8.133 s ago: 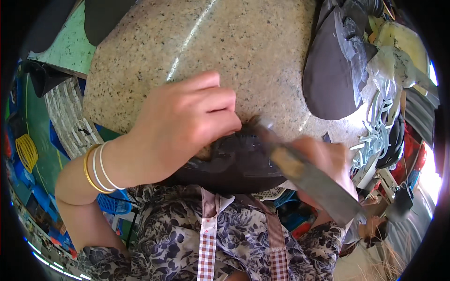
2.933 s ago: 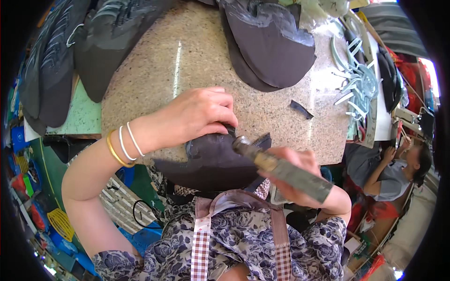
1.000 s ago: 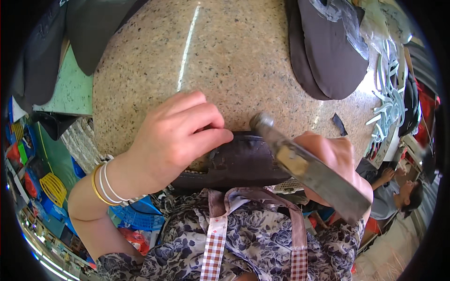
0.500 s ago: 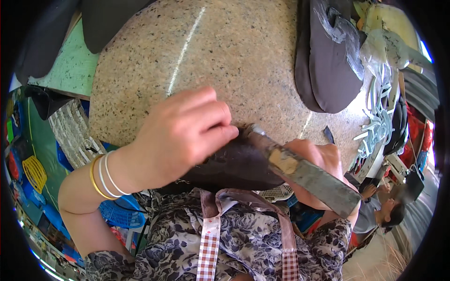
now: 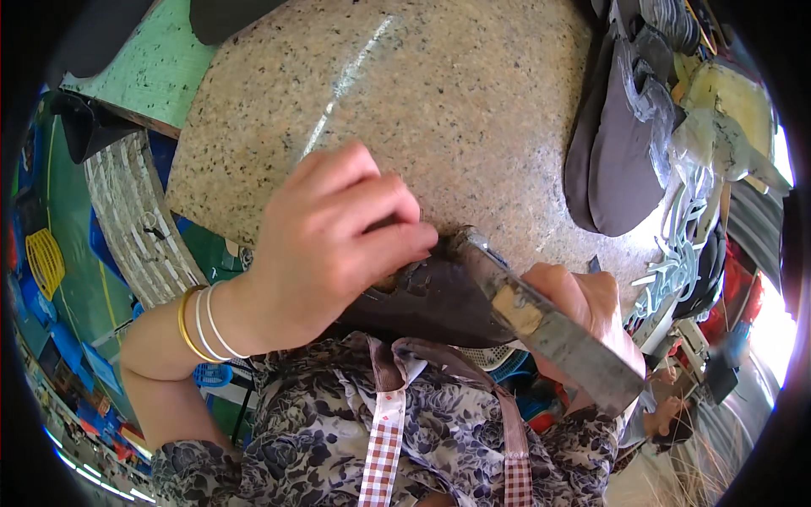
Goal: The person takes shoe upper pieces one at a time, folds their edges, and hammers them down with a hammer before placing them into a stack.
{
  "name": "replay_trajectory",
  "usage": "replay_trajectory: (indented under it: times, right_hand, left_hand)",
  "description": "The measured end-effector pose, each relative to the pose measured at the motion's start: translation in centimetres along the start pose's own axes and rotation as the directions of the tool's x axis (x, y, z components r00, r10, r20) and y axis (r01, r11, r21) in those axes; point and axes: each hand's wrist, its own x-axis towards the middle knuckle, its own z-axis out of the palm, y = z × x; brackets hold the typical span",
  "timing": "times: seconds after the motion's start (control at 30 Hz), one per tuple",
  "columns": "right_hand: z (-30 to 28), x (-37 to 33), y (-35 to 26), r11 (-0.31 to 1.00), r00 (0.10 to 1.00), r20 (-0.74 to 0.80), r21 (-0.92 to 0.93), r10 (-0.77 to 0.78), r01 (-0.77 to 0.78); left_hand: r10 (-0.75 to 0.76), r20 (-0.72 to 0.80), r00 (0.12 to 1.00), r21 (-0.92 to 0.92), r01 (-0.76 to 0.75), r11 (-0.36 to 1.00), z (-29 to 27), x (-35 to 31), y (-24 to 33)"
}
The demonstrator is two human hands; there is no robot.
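A smooth dark brown sheet-like piece (image 5: pixel 422 308) lies over the near edge of the stone slab, between my body and my hands. My left hand (image 5: pixel 338 237), with three bangles at the wrist, is curled closed at its far edge, the thumb and forefinger pinching there; the fingertips partly hide the spot. My right hand (image 5: pixel 583 317) is wrapped round a hammer, its handle mostly hidden under the head. The hammer (image 5: pixel 583 359) has a long metal head with a wooden patch in the middle, and its narrow end sits right beside my left fingertips.
A speckled stone slab (image 5: pixel 473 127) bears a white line. Dark brown sole-shaped pieces (image 5: pixel 625 186) are stacked at the right, near pale green strips (image 5: pixel 672 262). A green board (image 5: pixel 152 76) is at the far left. Another person (image 5: pixel 672 414) sits at the lower right.
The whole view has shifted slightly, with the stack moving right and down. Both hands stay close to the dark piece's edge, the hammer end still beside my left fingertips.
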Motion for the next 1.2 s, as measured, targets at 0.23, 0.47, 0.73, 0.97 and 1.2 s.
replay_trajectory:
  times: [0.23, 0.47, 0.73, 0.97, 1.2]
  right_hand:
    - [-0.9, 1.2, -0.2, 0.976, 0.978, 0.020, -0.067, -0.207, 0.208]
    - [-0.3, 1.0, -0.7, 0.998, 0.999, -0.016, 0.049, 0.031, -0.030]
    - [0.2, 1.0, 0.5, 0.998, 0.998, -0.035, 0.007, -0.056, 0.056]
    - [-0.7, 1.8, 0.2, 0.970, 0.967, 0.079, 0.009, -0.241, 0.241]
    - [-1.7, 2.6, -0.3, 0.971, 0.950, 0.202, 0.052, -0.237, 0.231]
  left_hand:
    - [0.104, -0.129, 0.986, 0.301, -0.060, 0.952, 0.9, -1.0, 1.8]
    - [-0.019, -0.128, 0.992, 0.154, 0.039, 0.987, 1.3, -2.2, 1.6]
    - [0.010, -0.227, 0.974, 0.199, 0.036, 0.979, 2.1, -3.1, 1.5]
    - [0.076, -0.215, 0.974, 0.281, -0.013, 0.960, 2.2, -3.1, 2.8]
    - [0.093, -0.139, 0.986, 0.351, -0.039, 0.936, 2.7, -3.2, 4.3]
